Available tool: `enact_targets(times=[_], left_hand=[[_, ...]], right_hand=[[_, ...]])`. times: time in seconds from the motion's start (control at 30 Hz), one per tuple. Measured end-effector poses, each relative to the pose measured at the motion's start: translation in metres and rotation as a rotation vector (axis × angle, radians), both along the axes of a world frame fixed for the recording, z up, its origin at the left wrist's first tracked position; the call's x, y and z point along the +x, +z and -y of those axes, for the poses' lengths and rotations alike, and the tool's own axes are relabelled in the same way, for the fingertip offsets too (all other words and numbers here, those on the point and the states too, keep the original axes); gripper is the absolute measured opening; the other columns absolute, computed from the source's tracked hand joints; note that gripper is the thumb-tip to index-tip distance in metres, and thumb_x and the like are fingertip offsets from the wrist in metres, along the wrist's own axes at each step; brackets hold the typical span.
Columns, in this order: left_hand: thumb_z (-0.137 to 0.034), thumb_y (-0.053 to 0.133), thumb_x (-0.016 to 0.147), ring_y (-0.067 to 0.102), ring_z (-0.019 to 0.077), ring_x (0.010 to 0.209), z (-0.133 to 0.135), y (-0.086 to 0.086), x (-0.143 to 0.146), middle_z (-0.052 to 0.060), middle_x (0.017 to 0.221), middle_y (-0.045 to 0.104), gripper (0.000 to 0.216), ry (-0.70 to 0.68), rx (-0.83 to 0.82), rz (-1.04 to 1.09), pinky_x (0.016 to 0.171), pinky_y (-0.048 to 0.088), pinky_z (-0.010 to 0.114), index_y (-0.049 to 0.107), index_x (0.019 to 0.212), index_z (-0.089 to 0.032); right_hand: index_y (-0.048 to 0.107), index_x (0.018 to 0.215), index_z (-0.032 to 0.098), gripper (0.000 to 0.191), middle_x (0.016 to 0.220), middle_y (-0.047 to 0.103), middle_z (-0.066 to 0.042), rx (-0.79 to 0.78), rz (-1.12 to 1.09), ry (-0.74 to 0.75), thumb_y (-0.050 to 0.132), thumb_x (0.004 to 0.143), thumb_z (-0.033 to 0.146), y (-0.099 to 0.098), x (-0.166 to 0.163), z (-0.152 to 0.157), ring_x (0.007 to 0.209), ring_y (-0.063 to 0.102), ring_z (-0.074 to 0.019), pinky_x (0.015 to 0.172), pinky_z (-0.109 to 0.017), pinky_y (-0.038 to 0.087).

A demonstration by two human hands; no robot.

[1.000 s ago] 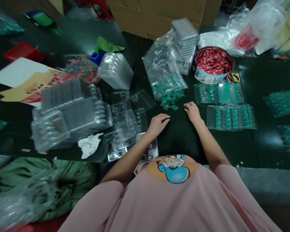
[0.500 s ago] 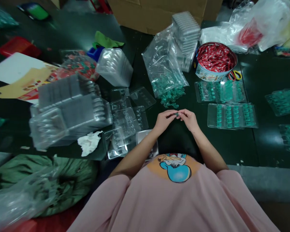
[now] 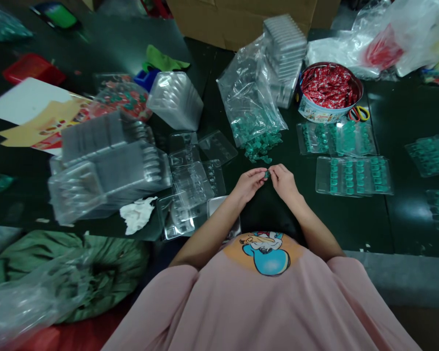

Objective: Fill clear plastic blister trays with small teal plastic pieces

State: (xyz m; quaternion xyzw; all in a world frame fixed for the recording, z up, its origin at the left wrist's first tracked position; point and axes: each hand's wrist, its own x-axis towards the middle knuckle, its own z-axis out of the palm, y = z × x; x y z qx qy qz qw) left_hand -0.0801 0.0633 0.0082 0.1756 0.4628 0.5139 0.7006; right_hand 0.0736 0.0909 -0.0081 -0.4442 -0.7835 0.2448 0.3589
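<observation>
Between the fingertips of both hands is a small green translucent plastic piece (image 3: 267, 174). My left hand (image 3: 250, 184) pinches it from the left. The closed fingertips of my right hand (image 3: 283, 180) meet it on the other side; whether they grip it or only touch it is hard to see. Just beyond the hands, a heap of similar green pieces (image 3: 258, 146) spills from a clear plastic bag (image 3: 250, 92). To the right of my right hand lies a clear tray (image 3: 324, 176) with rows of green pieces in it.
Stacked clear trays (image 3: 109, 165) stand at the left, near a crumpled white tissue (image 3: 137, 215). Loose clear trays (image 3: 192, 183) lie beside my left forearm. At the back right are a round tin (image 3: 324, 114) of red wrapped packets and scissors (image 3: 359, 114). A cardboard box (image 3: 241, 22) borders the far side.
My fingertips have drawn slightly apart and turned, so more of the green piece shows between them. The whole view has shifted a little.
</observation>
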Motion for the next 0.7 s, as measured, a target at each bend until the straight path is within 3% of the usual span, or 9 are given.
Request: enact_targets(times=[0.17,0.27,0.33,0.43,0.7], left_hand=[[-0.019,0.078,0.072,0.06,0.0062,0.059,0.004,-0.003,-0.005,-0.002,0.063,0.061,0.017,0.02,-0.04,0.097,0.059,0.048,0.017,0.068,0.086,-0.015],[-0.021,0.077,0.074,0.061,0.0071,0.062,0.007,-0.003,-0.008,-0.001,0.065,0.062,0.018,0.005,-0.026,0.081,0.059,0.048,0.016,0.068,0.088,-0.015],[-0.022,0.079,0.074,0.062,0.007,0.063,0.008,-0.004,-0.008,0.0,0.067,0.063,0.019,0.006,-0.014,0.073,0.059,0.048,0.017,0.068,0.089,-0.015],[-0.024,0.081,0.072,0.061,0.0065,0.064,0.009,-0.006,-0.007,0.0,0.071,0.065,0.022,0.005,-0.001,0.081,0.062,0.048,0.017,0.07,0.089,-0.015],[-0.022,0.084,0.067,0.061,0.0067,0.063,0.012,-0.002,-0.009,0.001,0.074,0.068,0.023,0.007,0.023,0.076,0.06,0.048,0.017,0.071,0.085,-0.014]], right_hand=[[0.061,0.089,0.019,0.024,0.088,0.063,-0.008,-0.117,-0.051,-0.085,0.039,0.096,0.027,-0.004,0.009,-0.009,0.08,0.06,-0.0185,0.077,-0.032,0.049],[0.063,0.097,0.021,0.023,0.086,0.066,-0.003,-0.317,-0.255,-0.004,0.046,0.095,0.036,0.0,0.013,-0.009,0.072,0.064,-0.0146,0.073,-0.029,0.052],[0.063,0.108,0.022,0.025,0.095,0.068,-0.003,-0.378,-0.362,0.057,0.051,0.093,0.039,0.005,0.012,-0.006,0.075,0.066,-0.0136,0.075,-0.029,0.053],[0.065,0.113,0.024,0.026,0.108,0.068,-0.005,-0.302,-0.343,0.148,0.054,0.092,0.033,0.012,0.008,0.0,0.089,0.067,-0.0154,0.084,-0.031,0.052],[0.069,0.094,0.021,0.019,0.087,0.068,-0.004,-0.154,-0.168,0.132,0.051,0.094,0.028,0.016,0.003,0.004,0.08,0.064,-0.0165,0.079,-0.031,0.051]])
